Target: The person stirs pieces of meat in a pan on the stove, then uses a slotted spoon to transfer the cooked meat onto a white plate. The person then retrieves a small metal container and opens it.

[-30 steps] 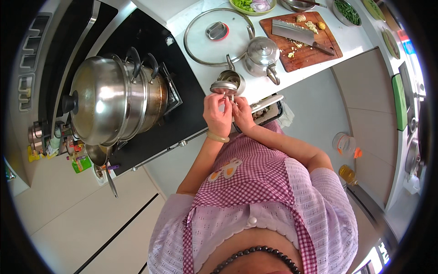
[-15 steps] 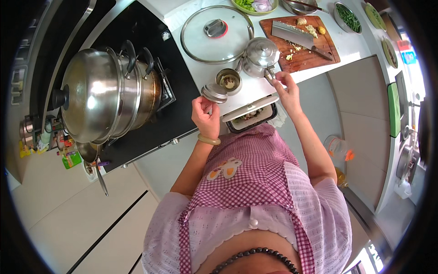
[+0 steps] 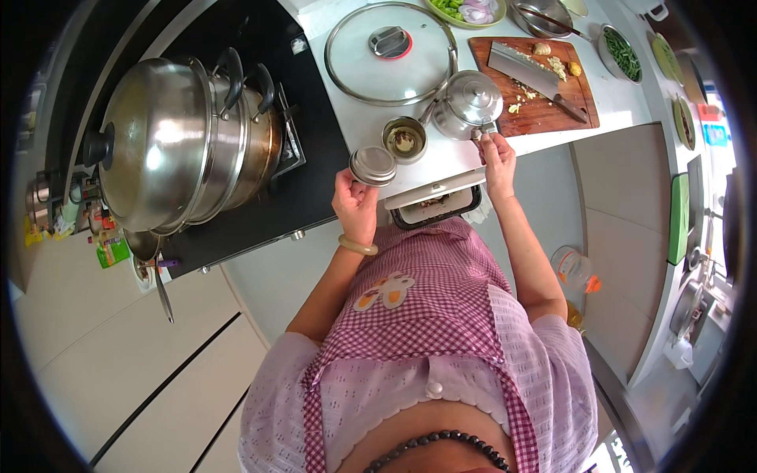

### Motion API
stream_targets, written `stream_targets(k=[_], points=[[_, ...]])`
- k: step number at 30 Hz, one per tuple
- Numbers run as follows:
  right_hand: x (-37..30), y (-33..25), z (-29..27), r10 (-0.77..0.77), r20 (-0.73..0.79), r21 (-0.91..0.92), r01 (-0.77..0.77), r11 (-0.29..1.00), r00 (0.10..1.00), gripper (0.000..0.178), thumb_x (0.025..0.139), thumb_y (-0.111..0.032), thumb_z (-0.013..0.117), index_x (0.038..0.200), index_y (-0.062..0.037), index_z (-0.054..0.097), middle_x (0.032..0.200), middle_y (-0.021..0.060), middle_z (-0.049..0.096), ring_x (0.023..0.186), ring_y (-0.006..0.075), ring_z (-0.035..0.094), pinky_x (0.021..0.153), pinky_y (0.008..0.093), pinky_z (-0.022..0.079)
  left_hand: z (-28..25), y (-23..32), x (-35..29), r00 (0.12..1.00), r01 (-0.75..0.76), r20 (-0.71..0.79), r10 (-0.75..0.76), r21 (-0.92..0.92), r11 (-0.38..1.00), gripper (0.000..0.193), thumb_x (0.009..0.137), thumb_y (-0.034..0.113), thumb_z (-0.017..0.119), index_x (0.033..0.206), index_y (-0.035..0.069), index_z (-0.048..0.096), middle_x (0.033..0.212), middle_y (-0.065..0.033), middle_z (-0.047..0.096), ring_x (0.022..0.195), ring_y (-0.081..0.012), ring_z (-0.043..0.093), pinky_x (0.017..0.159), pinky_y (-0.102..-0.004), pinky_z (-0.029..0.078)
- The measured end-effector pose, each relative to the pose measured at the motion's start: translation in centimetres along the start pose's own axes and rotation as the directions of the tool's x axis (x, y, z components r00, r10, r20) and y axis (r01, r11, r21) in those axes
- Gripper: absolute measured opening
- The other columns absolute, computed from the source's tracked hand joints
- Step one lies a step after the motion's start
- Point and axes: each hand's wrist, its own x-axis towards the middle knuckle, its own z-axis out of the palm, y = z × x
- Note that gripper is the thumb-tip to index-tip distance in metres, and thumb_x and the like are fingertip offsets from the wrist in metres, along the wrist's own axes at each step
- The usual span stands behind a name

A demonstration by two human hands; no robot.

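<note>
My left hand (image 3: 356,206) pinches a small round steel lid (image 3: 372,164) with a stepped rim and holds it up at the counter's edge. Just behind the lid is an uncovered steel container (image 3: 404,139) with a little brownish matter at its bottom. To its right stands a small steel pot (image 3: 471,104) with its domed, knobbed cover on and a spout toward the container. The fingers of my right hand (image 3: 498,167) are closed round this pot's short handle, which points toward me.
A large glass lid (image 3: 355,59) lies behind the container. On the right, a wooden board (image 3: 579,91) carries a cleaver (image 3: 524,71) and chopped garlic. A tall steamer pot (image 3: 162,142) occupies the black stove at left. An open bin (image 3: 434,211) hangs below the counter edge.
The small lid in my left hand has tipped so that more of its round face shows. My right hand's fingers have closed more tightly at the pot's handle. The whole view has shifted slightly.
</note>
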Motion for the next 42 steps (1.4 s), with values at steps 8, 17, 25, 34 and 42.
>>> stream_targets(k=[8,17,25,34,42], points=[[-0.2,-0.5,-0.8,-0.081,0.047,-0.044,0.083,0.996,0.996,0.019,0.092,-0.019,0.055,0.085,-0.0020,0.058,0.076,-0.0002,0.054,0.068,0.0072,0.046,0.064,0.0226,0.040,-0.3,0.5,-0.1,0.995,-0.061,0.095,0.041,0.223,0.973,0.019,0.081,-0.002,0.066,0.094,-0.001,0.053,0.080,-0.0025,0.058,0.068,-0.0056,0.056,0.061,-0.0205,0.049],[-7.7,3.1,0.8,0.025,0.344,-0.128,0.021,0.992,0.939,0.020,0.083,0.007,0.054,0.101,-0.0009,0.056,0.099,0.0075,0.058,0.079,0.0133,0.056,0.067,0.0254,0.048,-1.0,-1.3,-0.4,0.988,0.026,0.149,-0.045,0.127,0.992,0.020,0.077,-0.001,0.068,0.089,0.000,0.052,0.082,-0.0028,0.061,0.070,-0.0070,0.059,0.061,-0.0215,0.050],[-9.5,4.6,11.3,-0.188,0.246,-0.200,0.239,0.950,0.951,0.041,0.074,0.002,0.065,0.115,-0.0011,0.057,0.115,0.0107,0.054,0.099,0.0248,0.057,0.079,0.0304,0.050,1.1,-0.9,-2.3,0.989,0.127,0.084,-0.124,-0.031,0.991,0.020,0.074,0.000,0.072,0.081,0.001,0.054,0.074,-0.0014,0.061,0.066,-0.0052,0.056,0.058,-0.0212,0.047],[-9.4,4.1,7.8,-0.124,0.429,-0.293,0.268,0.918,0.895,0.024,0.082,-0.002,0.052,0.105,0.0035,0.057,0.097,0.0190,0.061,0.091,0.0357,0.060,0.081,0.0383,0.047,1.6,0.3,-4.6,0.993,0.069,0.099,-0.068,-0.009,0.998,0.017,0.074,-0.002,0.071,0.084,0.001,0.057,0.073,-0.0010,0.059,0.063,-0.0056,0.054,0.056,-0.0208,0.046],[-8.9,-0.8,5.4,-0.331,0.497,-0.446,0.563,0.696,0.802,0.008,0.077,0.000,0.058,0.085,0.0025,0.056,0.082,0.0190,0.054,0.075,0.0373,0.051,0.071,0.0418,0.044,0.8,2.5,-5.9,0.923,0.372,0.208,-0.324,-0.262,0.890,0.014,0.082,-0.001,0.068,0.090,-0.001,0.057,0.086,-0.0049,0.062,0.070,-0.0062,0.056,0.064,-0.0201,0.048]])
